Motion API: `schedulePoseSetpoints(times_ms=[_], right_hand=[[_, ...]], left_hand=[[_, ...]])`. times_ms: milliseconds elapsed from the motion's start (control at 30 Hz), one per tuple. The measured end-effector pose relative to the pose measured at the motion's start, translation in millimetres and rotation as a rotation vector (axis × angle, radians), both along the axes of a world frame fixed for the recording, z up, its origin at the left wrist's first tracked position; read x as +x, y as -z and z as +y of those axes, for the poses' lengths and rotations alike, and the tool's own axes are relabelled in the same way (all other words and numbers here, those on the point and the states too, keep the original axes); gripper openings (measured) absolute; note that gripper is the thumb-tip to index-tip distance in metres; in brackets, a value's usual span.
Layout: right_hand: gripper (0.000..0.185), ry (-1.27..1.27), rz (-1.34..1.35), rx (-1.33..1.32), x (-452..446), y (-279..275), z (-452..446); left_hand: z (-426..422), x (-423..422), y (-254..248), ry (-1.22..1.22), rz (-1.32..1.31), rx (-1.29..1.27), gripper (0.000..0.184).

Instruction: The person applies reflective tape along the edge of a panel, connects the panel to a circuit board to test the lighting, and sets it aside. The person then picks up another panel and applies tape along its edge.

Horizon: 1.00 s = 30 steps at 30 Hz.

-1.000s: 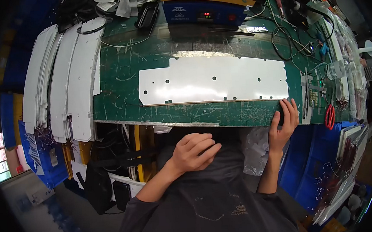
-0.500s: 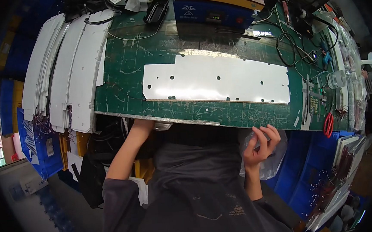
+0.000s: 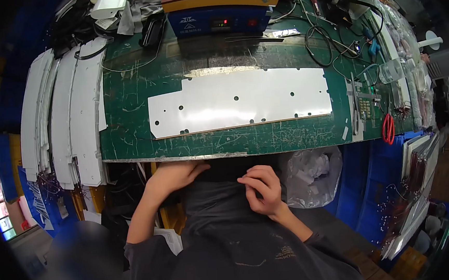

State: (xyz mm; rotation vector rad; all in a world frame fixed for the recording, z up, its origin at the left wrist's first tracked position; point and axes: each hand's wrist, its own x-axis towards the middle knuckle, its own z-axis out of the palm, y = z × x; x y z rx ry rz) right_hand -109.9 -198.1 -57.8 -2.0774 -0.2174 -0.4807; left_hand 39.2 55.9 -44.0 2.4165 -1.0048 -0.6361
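A long white panel (image 3: 263, 95) with several dark holes and a stepped upper left corner lies flat on the green work mat (image 3: 129, 115). Both my hands are off it, below the front edge of the table. My left hand (image 3: 177, 175) is at the edge, back upward and thumb to the right; its other fingers are mostly hidden. In front of my dark shirt, my right hand (image 3: 263, 190) is raised with loosely bent fingers, the thumb apart from them and nothing visible in between.
Stacks of white panels (image 3: 84, 113) stand on the left. A blue heating unit (image 3: 216, 22) with a lit display is at the back. To the right are red-handled scissors (image 3: 388, 128), a green circuit board (image 3: 366, 104) and cables. A clear plastic bag (image 3: 313, 178) hangs below the edge.
My left hand has come out from under the table edge. My right hand has moved left toward my body's middle, its fingers more bent. The view has shifted; the panel lies still.
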Motion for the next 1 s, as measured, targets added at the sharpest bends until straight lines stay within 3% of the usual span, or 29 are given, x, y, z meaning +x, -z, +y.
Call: schedulePoseSetpoints(times_ms=[33,133,200,300,500,700,900,1000], right_hand=[[0.033,-0.036,0.059,0.037,6,-5,6],[0.035,-0.072,0.193,0.124,19,-20,22],[0.035,-0.108,0.234,0.176,27,-21,27],[0.026,-0.337,0.401,0.33,27,-8,22],[0.006,-0.349,0.453,0.447,27,-21,19],[0.005,-0.373,0.095,0.482,34,-64,-14],[0.027,0.033,-0.27,0.612,22,-103,-83],[0.022,0.152,-0.295,0.578,22,-112,-132]], left_hand=[[-7,-3,-20,0.035,0.135,0.064,0.028],[-2,-20,-31,0.081,0.053,-0.211,0.026],[2,-24,-40,0.059,0.047,-0.232,0.022],[9,-29,-42,-0.015,0.047,-0.324,0.017],[8,-39,-41,-0.124,0.008,-0.437,0.015],[4,-42,-65,-0.249,-0.097,-0.554,0.018],[33,-33,-114,-0.499,-0.23,-0.725,0.038],[45,-26,-130,-0.562,-0.29,-0.845,0.043]])
